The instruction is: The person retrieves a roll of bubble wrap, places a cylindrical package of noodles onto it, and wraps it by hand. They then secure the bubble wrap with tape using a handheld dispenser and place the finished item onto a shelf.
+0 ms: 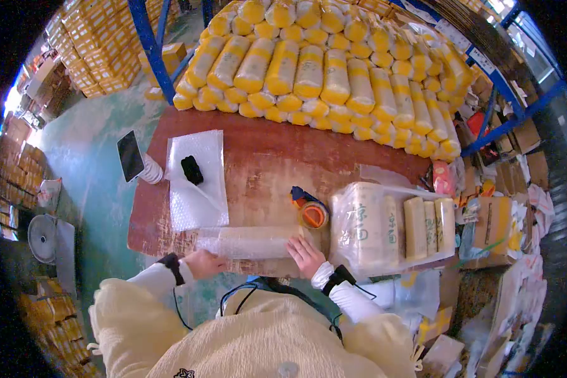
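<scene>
In front of me, near the table's front edge, lies a long paper-wrapped pack (261,242) rolled in clear bubble wrap, with a flap of wrap reaching past its left end. My left hand (205,263) is at the near left corner, its fingers closed on the bubble wrap's edge. The fingers of my right hand (305,255) are spread over the pack's right end. Behind the pack's right end sits a tape dispenser (311,211) with a roll of tape. To the left, a flat bubble wrap sheet (198,205) carries a small black object (191,170).
On the right stands a clear plastic bag (375,252) of paper-wrapped packs. Yellow-ended packs (309,72) are stacked high along the table's back. A tablet-like screen (131,156) on a white stand is at the left edge. Blue rack posts (154,53) rise behind; cartons (491,220) crowd the right.
</scene>
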The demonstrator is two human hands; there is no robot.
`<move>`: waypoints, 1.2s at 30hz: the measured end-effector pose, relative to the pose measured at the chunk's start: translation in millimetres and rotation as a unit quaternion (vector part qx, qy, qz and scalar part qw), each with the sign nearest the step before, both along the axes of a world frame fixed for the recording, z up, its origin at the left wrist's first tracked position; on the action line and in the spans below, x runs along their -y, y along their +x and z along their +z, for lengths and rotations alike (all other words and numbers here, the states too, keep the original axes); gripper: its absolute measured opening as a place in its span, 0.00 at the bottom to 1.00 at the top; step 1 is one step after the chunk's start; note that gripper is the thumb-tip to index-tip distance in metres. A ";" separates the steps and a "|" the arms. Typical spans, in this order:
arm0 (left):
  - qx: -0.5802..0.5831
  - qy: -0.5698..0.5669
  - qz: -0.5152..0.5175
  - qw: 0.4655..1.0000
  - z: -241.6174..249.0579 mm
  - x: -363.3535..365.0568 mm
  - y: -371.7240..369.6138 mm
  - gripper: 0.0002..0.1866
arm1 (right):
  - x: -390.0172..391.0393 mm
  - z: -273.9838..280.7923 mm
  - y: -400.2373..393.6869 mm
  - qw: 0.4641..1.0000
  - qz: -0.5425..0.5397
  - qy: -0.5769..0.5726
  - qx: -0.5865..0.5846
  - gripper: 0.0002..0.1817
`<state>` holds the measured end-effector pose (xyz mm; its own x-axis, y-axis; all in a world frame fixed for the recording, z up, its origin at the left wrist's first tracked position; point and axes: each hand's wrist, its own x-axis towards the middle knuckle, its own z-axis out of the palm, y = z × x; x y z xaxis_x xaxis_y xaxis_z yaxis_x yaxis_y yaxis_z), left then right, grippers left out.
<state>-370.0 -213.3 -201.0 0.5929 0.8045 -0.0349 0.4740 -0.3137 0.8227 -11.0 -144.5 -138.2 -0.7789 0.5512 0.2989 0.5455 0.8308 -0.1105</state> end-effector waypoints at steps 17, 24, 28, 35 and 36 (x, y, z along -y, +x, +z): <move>-0.429 0.343 0.006 0.835 66.7 -40.0 95.2 0.42 | -78.8 7.5 18.3 0.914 -0.334 -0.225 -0.048 0.22; -0.421 0.208 0.114 0.876 63.9 -37.1 99.1 0.51 | -151.0 -24.2 -4.8 0.825 -0.408 -0.369 0.127 0.25; -0.406 0.155 0.202 0.878 66.6 -34.1 99.2 0.51 | -167.1 -39.1 4.1 0.805 -0.495 -0.323 -0.049 0.27; -0.484 0.158 0.189 0.840 61.6 -34.5 97.4 0.41 | -141.0 91.3 -35.8 0.821 -0.287 -0.287 -0.400 0.26; -0.469 0.165 0.198 0.845 62.4 -36.2 98.6 0.40 | -122.8 101.0 -48.7 0.868 -0.245 -0.243 -0.356 0.28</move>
<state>-271.4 -177.1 -138.6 0.1113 0.9909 -0.0752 0.9903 -0.1169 -0.0754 -59.7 -21.8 -37.2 -0.1286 0.9602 0.2479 0.4692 0.2792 -0.8378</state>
